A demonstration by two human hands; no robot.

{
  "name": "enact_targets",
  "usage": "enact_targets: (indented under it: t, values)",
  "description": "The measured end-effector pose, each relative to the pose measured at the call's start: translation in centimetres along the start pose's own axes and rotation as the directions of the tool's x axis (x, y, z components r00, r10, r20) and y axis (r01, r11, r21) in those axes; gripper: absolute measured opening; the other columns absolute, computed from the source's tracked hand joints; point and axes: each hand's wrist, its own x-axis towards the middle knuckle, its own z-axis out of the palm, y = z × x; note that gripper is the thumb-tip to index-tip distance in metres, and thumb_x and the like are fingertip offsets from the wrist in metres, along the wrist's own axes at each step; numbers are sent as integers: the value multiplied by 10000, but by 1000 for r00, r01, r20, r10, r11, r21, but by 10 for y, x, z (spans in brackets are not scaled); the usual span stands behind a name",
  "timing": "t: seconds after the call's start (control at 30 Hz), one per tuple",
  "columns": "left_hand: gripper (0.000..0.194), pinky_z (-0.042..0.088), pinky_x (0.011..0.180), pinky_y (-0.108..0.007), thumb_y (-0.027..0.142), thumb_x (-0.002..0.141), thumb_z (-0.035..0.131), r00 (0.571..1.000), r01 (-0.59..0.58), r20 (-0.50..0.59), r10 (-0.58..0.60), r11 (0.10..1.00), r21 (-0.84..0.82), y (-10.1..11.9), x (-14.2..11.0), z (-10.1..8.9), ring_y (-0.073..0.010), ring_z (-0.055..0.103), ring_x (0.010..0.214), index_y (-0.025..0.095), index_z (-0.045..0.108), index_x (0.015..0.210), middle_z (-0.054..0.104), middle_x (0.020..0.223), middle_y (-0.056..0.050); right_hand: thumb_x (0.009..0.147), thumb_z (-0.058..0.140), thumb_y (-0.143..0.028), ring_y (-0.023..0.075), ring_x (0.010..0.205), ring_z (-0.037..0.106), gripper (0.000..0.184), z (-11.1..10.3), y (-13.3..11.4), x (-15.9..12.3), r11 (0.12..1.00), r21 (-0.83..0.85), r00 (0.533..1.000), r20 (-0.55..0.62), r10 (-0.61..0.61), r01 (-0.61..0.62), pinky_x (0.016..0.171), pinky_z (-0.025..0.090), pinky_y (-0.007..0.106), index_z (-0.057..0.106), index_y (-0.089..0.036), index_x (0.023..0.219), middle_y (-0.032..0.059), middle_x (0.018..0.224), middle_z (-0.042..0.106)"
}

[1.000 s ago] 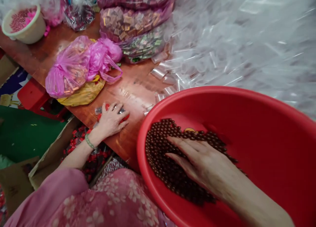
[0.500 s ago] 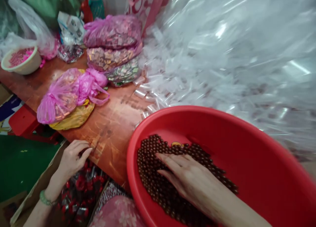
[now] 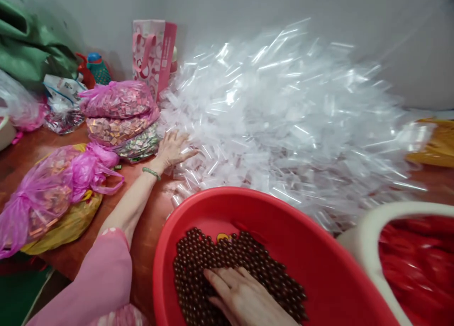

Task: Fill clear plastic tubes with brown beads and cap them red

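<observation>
Now, the wide heap of clear plastic pieces [image 3: 283,113] has been reached by the left hand [image 3: 172,151], so its near left edge is brought within that hand's grasp. Beside the heap, the big red basin [image 3: 319,278] is filled only partly, with dark brown beads [image 3: 191,288] gathered toward its left side. At the right, a cream-rimmed tub [image 3: 369,236] is seen, packed with glossy red items [image 3: 418,264]. On the table [image 3: 156,207], small wrapped pieces are contained in stacked pink bags [image 3: 120,101], and orange-toned ones in a knotted pink bag [image 3: 46,193] laid over a yellow bag [image 3: 67,229]. The left hand's fingers are spread wide; whether anything is pinched beneath them cannot be told. The right hand [image 3: 244,295] is lowered among the beads, fingers held close together, its palm hidden. Smallest, a yellow piece [image 3: 222,237] is seen at the beads' far edge.
</observation>
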Motion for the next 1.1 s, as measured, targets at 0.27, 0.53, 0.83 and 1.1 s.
enact_targets:
  t: [0.27,0.53,0.83,1.1]
  values:
    - [427,312,1157,-452,481,829,681,979,-161,116,170,983,-87,-12,-23,6,-297,444,1384,162,714,1111,533,1432,-166,805,651,-122,237,812,726,354,-3,-7,-8,999,27,995,94,40,-43,800,586,430,653,-191,1152,47,941,751]
    - [440,435,1050,-400,488,836,654,970,-191,126,209,971,-142,-6,-94,-12,-247,591,1199,166,687,1133,656,1263,-129,856,593,-126,226,822,715,265,-14,-15,-17,1000,-1,983,184,12,-12,761,564,365,674,-168,1105,83,944,741]
    - [313,327,1156,-493,442,835,682,997,-59,-63,49,984,-168,0,-161,-40,-250,538,1272,175,711,995,671,1252,-123,897,579,-166,225,813,719,224,-31,-8,-23,999,46,994,111,12,-17,765,569,384,653,-164,1109,84,930,743]
    - [277,379,1129,-484,434,904,613,981,-68,-194,13,957,-282,27,-181,-72,-231,562,1272,207,725,1015,663,1289,-108,968,511,-265,185,921,705,217,-90,0,38,918,396,992,-108,64,-16,835,555,328,676,-171,1074,83,1024,750]
